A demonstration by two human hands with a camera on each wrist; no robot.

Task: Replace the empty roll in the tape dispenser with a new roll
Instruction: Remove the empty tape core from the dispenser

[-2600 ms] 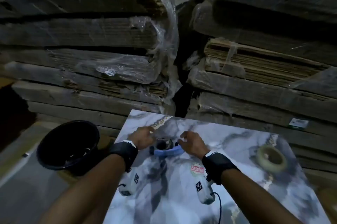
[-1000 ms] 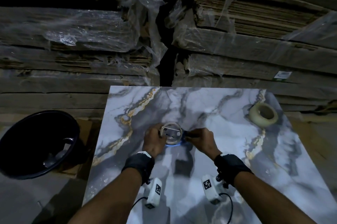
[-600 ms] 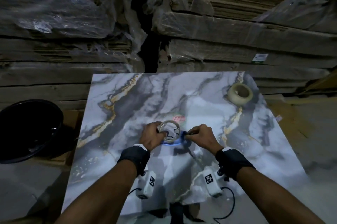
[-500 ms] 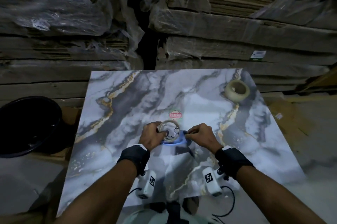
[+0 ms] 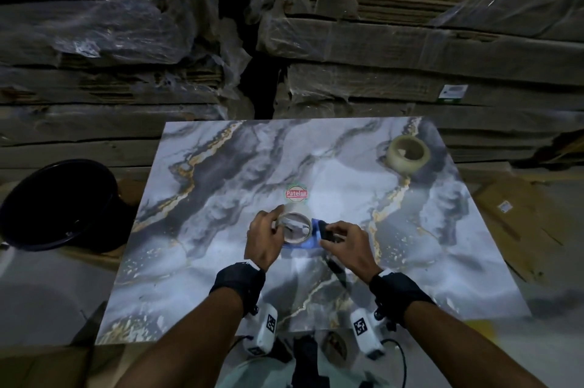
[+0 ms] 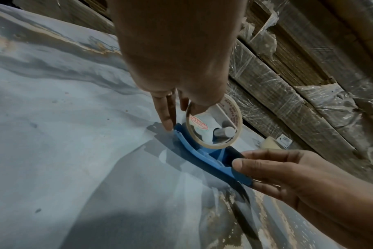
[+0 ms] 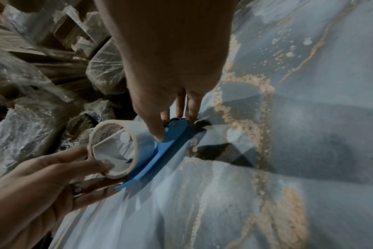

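A blue tape dispenser (image 5: 311, 237) lies on the marble-patterned board (image 5: 221, 229) in front of me. An empty cardboard roll core (image 5: 295, 226) stands on the dispenser's hub. My left hand (image 5: 264, 237) grips the core's rim (image 6: 213, 146) between thumb and fingers, with one finger touching the blue frame (image 6: 194, 151). My right hand (image 5: 343, 244) pinches the dispenser's black cutter end (image 7: 177, 128) and holds it down. A full roll of tape (image 5: 407, 153) sits at the board's far right corner.
A black bucket (image 5: 60, 201) stands on the floor left of the board. Stacks of plastic-wrapped flattened cardboard (image 5: 410, 49) rise just behind the board. A round red sticker (image 5: 296, 194) lies beyond the dispenser. Flat cardboard (image 5: 521, 220) lies on the floor at right.
The head view has tilted down to take in the whole board. Both hands stay on the dispenser; the core now looks tilted up on the hub under the left fingers.
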